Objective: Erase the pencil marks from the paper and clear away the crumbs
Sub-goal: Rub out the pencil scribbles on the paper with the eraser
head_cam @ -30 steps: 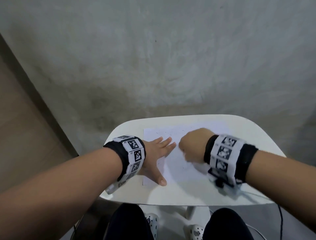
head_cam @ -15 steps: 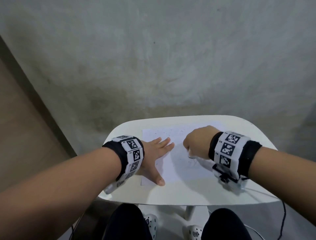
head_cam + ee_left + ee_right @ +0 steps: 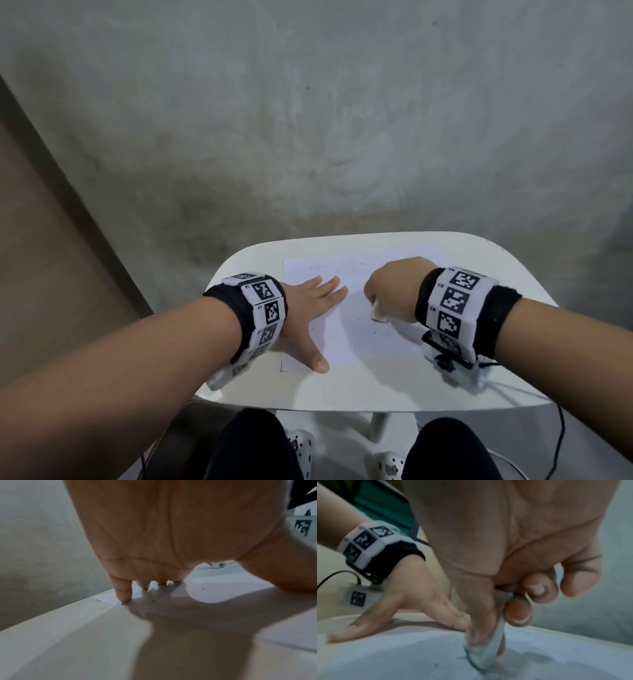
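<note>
Right hand (image 3: 394, 289) has shifted right and toward the near edge of the table (image 3: 359, 390) since a second ago; left hand (image 3: 308, 318) unchanged. The eraser (image 3: 489, 646), white, is pinched between right thumb and fingers, its tip down on the paper (image 3: 352, 342) mid-sheet, on pencil marks (image 3: 378, 322). Left hand lies flat, fingers spread, pressing the paper's left edge. Dark crumbs (image 3: 329, 269) scattered near the paper's far edge.

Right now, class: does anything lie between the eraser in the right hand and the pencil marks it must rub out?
Nothing visible does. The right hand pinches the eraser, whose tip already meets the paper at the marks. The left hand lies flat beside that spot, not across it.
</note>
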Motion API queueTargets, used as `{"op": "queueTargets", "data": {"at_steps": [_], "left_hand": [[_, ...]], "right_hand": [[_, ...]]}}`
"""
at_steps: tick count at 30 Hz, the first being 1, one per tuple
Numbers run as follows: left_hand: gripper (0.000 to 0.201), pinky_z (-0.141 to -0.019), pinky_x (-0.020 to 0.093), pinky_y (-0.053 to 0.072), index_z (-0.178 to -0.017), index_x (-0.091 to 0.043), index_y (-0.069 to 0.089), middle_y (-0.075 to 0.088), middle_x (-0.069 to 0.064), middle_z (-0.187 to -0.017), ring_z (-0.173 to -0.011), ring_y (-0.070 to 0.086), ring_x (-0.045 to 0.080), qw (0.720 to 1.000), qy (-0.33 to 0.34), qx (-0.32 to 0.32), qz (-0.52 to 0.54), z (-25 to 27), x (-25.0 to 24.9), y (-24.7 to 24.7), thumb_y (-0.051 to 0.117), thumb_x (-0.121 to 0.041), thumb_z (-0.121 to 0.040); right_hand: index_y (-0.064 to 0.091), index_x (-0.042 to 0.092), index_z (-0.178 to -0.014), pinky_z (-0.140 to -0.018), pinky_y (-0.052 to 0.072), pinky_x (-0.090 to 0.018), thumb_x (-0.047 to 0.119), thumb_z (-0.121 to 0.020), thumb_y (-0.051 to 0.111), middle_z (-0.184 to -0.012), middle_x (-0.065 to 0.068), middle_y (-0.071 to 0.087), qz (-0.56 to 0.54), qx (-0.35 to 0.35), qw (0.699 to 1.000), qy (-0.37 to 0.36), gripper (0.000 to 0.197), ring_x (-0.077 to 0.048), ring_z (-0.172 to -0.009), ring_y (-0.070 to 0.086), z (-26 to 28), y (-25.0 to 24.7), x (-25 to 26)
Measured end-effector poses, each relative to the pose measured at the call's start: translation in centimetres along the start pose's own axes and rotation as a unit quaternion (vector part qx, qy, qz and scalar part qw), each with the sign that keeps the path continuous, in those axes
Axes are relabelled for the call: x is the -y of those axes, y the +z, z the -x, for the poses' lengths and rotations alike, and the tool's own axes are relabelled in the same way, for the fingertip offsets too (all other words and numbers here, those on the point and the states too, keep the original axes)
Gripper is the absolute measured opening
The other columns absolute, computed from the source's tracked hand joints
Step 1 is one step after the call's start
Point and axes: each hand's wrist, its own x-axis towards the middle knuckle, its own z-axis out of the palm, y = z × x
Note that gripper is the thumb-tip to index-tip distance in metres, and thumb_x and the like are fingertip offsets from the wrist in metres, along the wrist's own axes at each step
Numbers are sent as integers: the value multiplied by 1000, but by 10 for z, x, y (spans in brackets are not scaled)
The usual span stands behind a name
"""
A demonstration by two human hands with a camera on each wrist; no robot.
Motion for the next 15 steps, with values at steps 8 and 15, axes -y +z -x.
{"op": "queueTargets", "data": {"at_steps": [8, 15], "left_hand": [[133, -119, 59, 7, -147, -36, -31, -39, -18, -152, -145, -28, 10, 1000, 2, -4, 8, 1, 0, 0, 67, -78, -66], [133, -121, 54, 6, -147, -37, -31, -41, -20, -150, -141, -33, 6, 999, 8, 6, 35, 13, 11, 13, 65, -80, -66]], "right_hand": [[64, 19, -78, -70, 47, -29, 34, -82, 61, -79, 4, 66, -137, -9, 990, 11, 15, -19, -79, 62, -5, 5, -25], [60, 6, -94, -56, 39, -27, 27, -97, 53, -70, -8, 64, -490, 37, 869, 59, 22, -24, -64, 48, -5, 28, -80]]}}
